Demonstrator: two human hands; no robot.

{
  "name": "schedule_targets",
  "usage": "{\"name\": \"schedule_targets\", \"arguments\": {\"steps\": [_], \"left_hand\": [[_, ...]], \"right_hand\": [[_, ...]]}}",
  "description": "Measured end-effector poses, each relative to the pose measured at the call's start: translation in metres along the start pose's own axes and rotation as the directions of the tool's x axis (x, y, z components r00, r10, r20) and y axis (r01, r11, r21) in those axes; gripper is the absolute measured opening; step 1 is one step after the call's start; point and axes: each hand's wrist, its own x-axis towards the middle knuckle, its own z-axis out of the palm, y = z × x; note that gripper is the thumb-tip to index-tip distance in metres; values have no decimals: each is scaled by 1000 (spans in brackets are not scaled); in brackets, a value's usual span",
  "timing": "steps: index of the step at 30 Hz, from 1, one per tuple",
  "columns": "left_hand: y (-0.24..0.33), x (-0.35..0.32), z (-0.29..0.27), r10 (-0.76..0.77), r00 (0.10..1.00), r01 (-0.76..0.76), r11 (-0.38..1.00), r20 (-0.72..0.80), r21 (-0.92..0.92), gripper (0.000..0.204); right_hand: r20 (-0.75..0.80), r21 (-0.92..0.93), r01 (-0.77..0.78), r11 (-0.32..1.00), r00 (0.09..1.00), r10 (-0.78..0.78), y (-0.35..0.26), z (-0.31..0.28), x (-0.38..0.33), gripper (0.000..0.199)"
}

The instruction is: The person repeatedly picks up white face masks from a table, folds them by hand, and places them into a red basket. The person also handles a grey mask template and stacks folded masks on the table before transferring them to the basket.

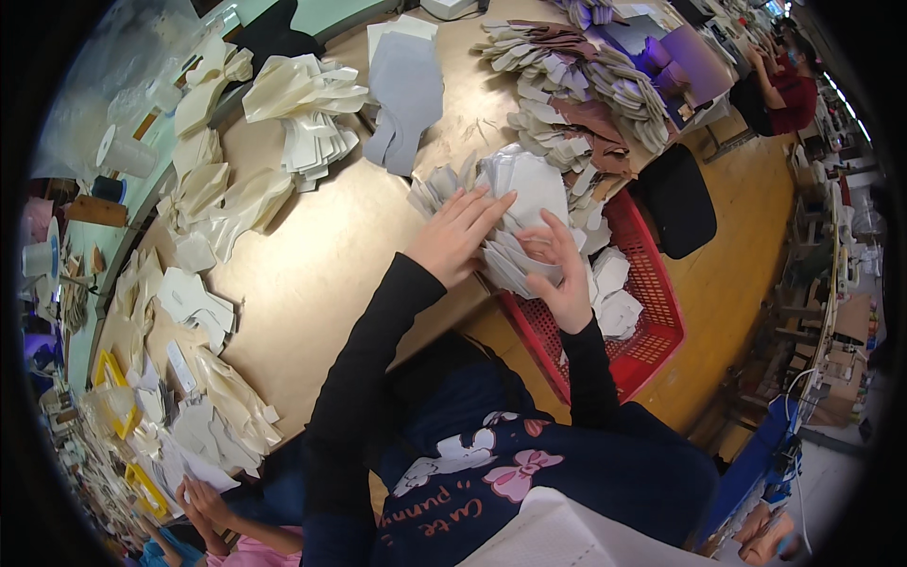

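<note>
A loose bundle of white and pale grey cut sheet pieces [534, 189] lies at the table's right edge, some layers fanned out. My left hand [455, 238] rests on its near left side with the fingers stretched out. On the right side, my right hand [565, 281] is held with thumb and fingers apart, its fingertips by the lower layers. Whether those fingertips touch the pieces I cannot tell. Just below the bundle stands a red plastic basket [669, 317] holding more white pieces [614, 295].
Grey shaped pieces [404, 104] and cream stacks [307, 99] lie farther back on the table [302, 283]. Several grey and brown bundles [576, 80] pile up at the back right. A black chair [675, 200] stands beyond the basket. Another person's hands [203, 503] work at lower left.
</note>
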Motion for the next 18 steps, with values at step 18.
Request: {"name": "schedule_targets", "arguments": {"steps": [18], "left_hand": [[34, -122, -71, -545, 803, 588, 791, -241, 172, 93]], "right_hand": [[428, 106, 78, 991, 896, -117, 39, 138, 36, 105]]}}
